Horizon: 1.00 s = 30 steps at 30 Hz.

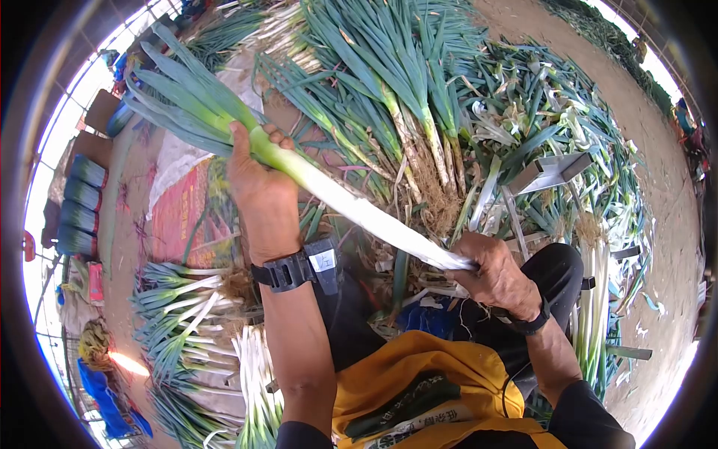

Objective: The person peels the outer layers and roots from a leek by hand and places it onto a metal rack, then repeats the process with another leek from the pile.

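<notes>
Head view is showing the left hand (258, 191) gripping a long leek (336, 198) at its green neck while the right hand (497, 277) is closing around its peeled white end, with untrimmed leeks (404, 112) piled beyond and cleaned ones (194, 299) left of the left hand.

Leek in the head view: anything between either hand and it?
No. Both hands are already on the leek: the left hand is wrapped around it where the white stalk meets the green leaves, and the right hand grips the root end. Nothing visible lies between hand and stalk; the pile of untrimmed leeks sits behind it.
</notes>
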### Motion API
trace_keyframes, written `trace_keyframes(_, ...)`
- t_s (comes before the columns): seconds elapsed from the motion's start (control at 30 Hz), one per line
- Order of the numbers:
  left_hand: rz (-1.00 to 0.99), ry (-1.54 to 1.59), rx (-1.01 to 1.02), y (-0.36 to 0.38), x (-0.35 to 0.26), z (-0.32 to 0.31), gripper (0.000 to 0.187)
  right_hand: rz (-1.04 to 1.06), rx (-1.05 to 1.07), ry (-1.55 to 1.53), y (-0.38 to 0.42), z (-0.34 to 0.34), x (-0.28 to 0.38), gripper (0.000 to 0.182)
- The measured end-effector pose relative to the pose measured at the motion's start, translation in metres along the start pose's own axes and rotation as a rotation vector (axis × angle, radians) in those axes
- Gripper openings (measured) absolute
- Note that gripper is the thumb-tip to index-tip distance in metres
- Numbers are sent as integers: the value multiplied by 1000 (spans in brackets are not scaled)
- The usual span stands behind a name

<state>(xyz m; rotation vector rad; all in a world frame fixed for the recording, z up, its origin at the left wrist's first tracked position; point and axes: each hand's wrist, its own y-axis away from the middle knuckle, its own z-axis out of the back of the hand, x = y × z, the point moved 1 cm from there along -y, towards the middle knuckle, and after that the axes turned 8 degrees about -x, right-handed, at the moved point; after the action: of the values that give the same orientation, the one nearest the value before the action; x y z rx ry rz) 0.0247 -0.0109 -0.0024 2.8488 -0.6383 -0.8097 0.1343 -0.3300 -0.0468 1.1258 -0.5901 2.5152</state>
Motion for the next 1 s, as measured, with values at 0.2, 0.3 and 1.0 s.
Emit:
trace_keyframes(0.2, -15, -12, -117, -5, 1, 0, 31, 162, -90, 147, 2, 1, 5, 24)
trace_keyframes(0.3, -17, -25, -133, -8, -1, 3, 31, 262, 0, 204, 3, 2, 6, 24)
trace_keyframes(1.0, -70, -101, -35, -4, -8, 9, 29, 320, 227, -7, 17, 7, 13, 21)
